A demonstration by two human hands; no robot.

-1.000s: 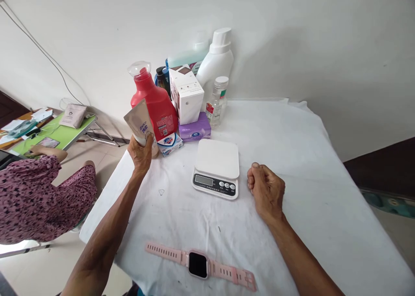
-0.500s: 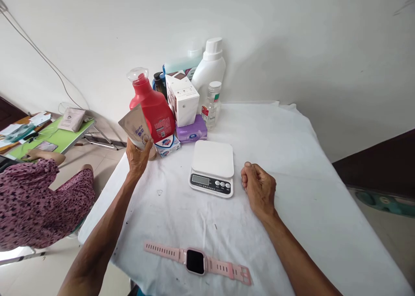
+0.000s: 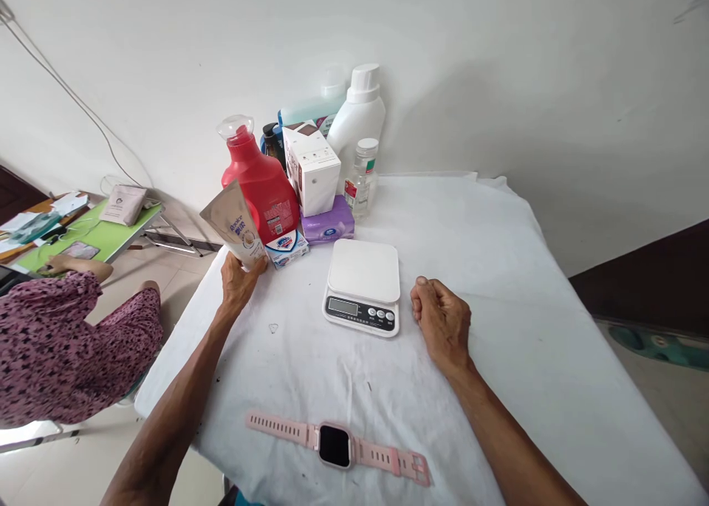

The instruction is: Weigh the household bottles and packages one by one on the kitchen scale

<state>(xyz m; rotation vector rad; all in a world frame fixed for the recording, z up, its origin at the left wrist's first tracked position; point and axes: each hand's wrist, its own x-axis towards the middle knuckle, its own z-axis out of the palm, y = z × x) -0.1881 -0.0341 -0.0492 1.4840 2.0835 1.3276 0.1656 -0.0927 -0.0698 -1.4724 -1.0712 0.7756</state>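
Fingers of my left hand [image 3: 239, 278] are closed around the lower end of a beige squeeze tube [image 3: 235, 221] lettered Rejoice. The tube leans left, wide end up, in front of a red jug-like bottle [image 3: 266, 185]; whether it rests on the cloth is hidden by my hand. Right beside it lies a small white and blue soap box [image 3: 286, 249]. My right hand [image 3: 443, 318] rests on the cloth as a loose fist, just right of a white kitchen scale [image 3: 364, 271], with nothing seen in it. The scale's platform is bare and its display looks blank.
A pink-strapped smartwatch [image 3: 334, 445] lies near the front edge. Against the wall stand a white box [image 3: 318, 173] on a purple tissue pack [image 3: 329, 224], a clear jar [image 3: 361, 185] and a white bottle [image 3: 360, 111]. Leftward, another person [image 3: 72, 351] sits by a green table [image 3: 119, 229].
My left hand has slid slightly down and right to the tube's lower end, uncovering more of its label. The tube has tipped a little left. My right hand stays put.
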